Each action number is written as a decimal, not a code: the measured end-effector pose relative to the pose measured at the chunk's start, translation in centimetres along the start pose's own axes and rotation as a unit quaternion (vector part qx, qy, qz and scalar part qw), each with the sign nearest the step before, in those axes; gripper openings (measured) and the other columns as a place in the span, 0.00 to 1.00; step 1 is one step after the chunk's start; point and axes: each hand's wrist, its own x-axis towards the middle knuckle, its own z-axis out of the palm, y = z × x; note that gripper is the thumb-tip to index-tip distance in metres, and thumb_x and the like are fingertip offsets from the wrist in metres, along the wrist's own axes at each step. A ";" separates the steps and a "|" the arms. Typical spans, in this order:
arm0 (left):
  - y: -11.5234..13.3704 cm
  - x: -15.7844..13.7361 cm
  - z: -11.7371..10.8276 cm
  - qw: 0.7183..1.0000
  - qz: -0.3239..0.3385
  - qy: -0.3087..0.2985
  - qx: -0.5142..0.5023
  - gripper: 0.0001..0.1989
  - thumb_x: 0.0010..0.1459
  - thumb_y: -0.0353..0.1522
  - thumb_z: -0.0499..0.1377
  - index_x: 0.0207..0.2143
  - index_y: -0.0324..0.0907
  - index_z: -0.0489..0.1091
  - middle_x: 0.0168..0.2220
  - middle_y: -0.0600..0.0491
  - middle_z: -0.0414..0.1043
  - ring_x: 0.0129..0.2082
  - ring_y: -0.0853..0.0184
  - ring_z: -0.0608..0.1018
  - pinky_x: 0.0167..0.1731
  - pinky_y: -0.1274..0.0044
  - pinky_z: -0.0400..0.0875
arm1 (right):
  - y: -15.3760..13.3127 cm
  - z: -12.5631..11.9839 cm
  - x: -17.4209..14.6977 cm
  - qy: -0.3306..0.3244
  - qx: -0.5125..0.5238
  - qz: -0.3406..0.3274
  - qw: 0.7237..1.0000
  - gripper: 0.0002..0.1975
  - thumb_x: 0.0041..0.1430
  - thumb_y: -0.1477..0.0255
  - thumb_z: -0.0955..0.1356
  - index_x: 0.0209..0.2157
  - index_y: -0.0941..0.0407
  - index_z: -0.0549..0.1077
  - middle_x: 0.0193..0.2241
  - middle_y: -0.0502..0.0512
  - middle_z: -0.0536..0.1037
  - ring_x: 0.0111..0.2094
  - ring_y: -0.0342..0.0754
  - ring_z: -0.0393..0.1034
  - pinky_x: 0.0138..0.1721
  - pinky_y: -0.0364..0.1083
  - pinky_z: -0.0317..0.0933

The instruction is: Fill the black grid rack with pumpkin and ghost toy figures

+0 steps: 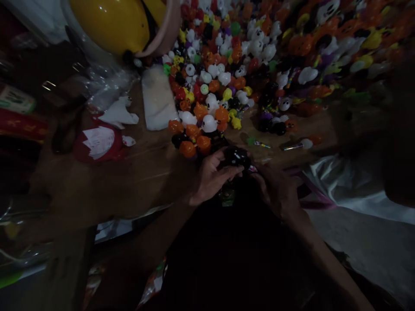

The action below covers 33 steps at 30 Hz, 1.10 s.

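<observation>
Close in front of my body, my left hand (212, 176) has its thumb and fingers closed around a shiny black plastic figure (238, 156). Beside it, my right hand (277, 188) has bent fingers at the figure's right side, near a small pinkish patterned piece (252, 169). Shadow hides what those right fingers grip. Orange pumpkin-like figures (203, 144) lie just beyond my left hand. Past the right hand lie a shiny patterned stick with a green top (261, 144) and another with a white and orange top (293, 147).
A large heap of small orange, white, black and yellow figures (223, 77) covers the table's back. At left are a clear plastic bag (106, 82), a whitish packet (158, 99), a red item with a white jagged label (99, 142) and a yellow rounded object (110, 26). The wooden table (145, 172) ends near my body.
</observation>
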 end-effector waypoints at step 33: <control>5.5 -1.2 -1.6 0.756 0.285 0.128 0.575 0.13 0.65 0.35 0.62 0.51 0.45 0.76 0.45 0.51 0.81 0.45 0.62 0.81 0.50 0.68 0.76 | -0.9 1.0 0.2 -0.090 0.568 0.366 0.731 0.17 0.61 0.57 0.71 0.38 0.57 0.77 0.20 0.46 0.66 0.21 0.39 0.53 0.23 0.41 0.52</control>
